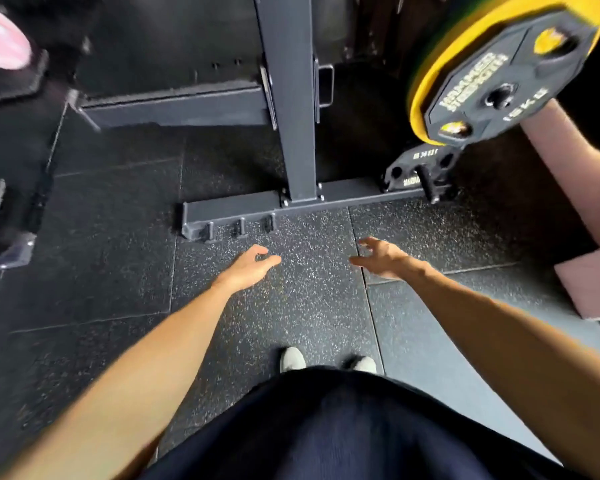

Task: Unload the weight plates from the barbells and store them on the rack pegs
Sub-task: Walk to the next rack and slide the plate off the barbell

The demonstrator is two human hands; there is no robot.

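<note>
A black 15 kg plate (pixel 496 84) lies against a yellow plate (pixel 440 74) at the upper right, both on one shaft. Below them a smaller black plate (pixel 413 168) hangs on a low peg of the rack. The rack upright (pixel 288 98) rises from a base beam (pixel 229 213) on the floor. My left hand (pixel 248 268) and my right hand (pixel 381 258) hover over the speckled rubber floor in front of the base beam, both empty with fingers apart.
A pink plate (pixel 0 39) shows at the upper left edge. Another person's arm (pixel 561 157) and pink sleeve (pixel 593 282) reach in from the right toward the plates. Three short stubs (pixel 239 226) stick out of the base beam. My shoes (pixel 291 358) stand below.
</note>
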